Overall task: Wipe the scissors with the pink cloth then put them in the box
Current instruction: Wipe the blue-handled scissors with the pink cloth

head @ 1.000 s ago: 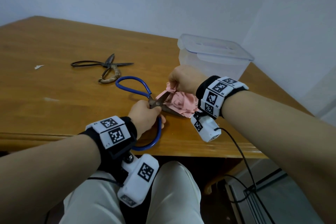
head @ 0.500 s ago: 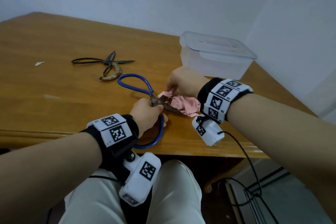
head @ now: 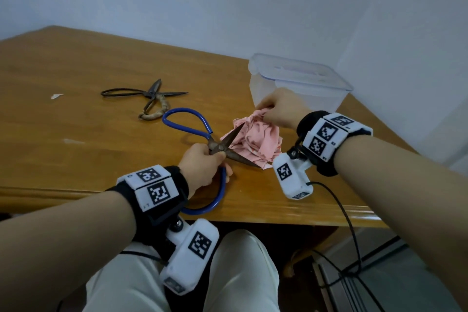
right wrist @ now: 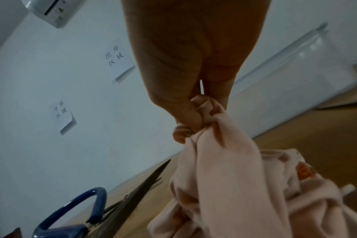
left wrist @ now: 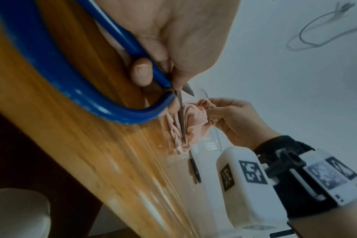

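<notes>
Our left hand [head: 202, 163] grips blue-handled scissors [head: 219, 147] at pivot, fingers curled round; blades spread apart, over table [head: 76, 71] near front edge. Blades lie against pink cloth [head: 255, 138]. Our right hand [head: 281, 109] pinches bunched cloth top. Beyond: clear box [head: 298, 83], lid on. Far left: old scissors [head: 149, 97].

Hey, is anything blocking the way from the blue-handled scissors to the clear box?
Yes. The clear plastic box has its lid on, so the blue-handled scissors held by the left hand cannot go in yet. The pink cloth and the right hand also lie between them.
</notes>
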`<state>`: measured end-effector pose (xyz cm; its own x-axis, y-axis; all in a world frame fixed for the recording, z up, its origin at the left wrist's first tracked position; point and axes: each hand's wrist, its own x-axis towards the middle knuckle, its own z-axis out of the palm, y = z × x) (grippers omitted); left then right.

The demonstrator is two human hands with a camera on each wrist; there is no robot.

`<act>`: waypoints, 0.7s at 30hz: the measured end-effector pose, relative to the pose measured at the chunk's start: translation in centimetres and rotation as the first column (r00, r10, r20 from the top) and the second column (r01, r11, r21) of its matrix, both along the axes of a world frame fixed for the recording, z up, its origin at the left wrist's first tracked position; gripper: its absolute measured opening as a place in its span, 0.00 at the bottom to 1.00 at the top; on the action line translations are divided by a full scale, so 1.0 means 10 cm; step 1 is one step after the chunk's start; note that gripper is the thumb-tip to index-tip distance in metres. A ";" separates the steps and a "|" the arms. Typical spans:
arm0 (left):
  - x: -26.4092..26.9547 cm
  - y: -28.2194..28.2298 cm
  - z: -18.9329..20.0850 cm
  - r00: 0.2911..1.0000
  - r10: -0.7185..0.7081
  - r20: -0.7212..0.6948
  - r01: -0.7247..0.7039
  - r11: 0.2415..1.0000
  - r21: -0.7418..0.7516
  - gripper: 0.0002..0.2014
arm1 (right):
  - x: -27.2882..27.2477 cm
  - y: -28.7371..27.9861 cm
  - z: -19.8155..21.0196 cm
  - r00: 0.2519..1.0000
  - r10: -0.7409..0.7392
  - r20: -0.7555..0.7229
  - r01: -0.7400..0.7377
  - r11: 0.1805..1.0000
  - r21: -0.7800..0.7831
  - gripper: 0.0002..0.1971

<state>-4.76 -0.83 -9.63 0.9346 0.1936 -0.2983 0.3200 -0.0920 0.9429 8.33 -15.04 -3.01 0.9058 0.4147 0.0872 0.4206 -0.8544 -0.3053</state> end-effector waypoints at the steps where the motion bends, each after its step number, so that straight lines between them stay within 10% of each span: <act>1: -0.01 0.01 0.02 1.000 -0.001 0.001 0.001 1.000 -0.007 0.06 | -0.02 -0.01 0.02 1.000 -0.006 -0.007 0.007 1.000 0.023 0.13; 12: 0.04 0.06 0.17 0.995 0.072 0.074 -0.072 0.997 -0.012 0.05 | -0.21 0.04 0.17 1.000 0.008 0.024 -0.016 0.937 0.350 0.04; 21: 0.02 0.02 -0.01 0.998 0.042 0.053 -0.040 0.999 -0.036 0.08 | -0.53 0.29 -0.02 0.904 0.407 -0.130 -0.415 0.909 -0.046 0.14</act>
<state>-4.53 -0.63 -9.68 0.9409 0.2225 -0.2555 0.2719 -0.0463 0.9612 3.01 -12.15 -3.19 0.6554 0.7536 -0.0503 0.7049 -0.6343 -0.3176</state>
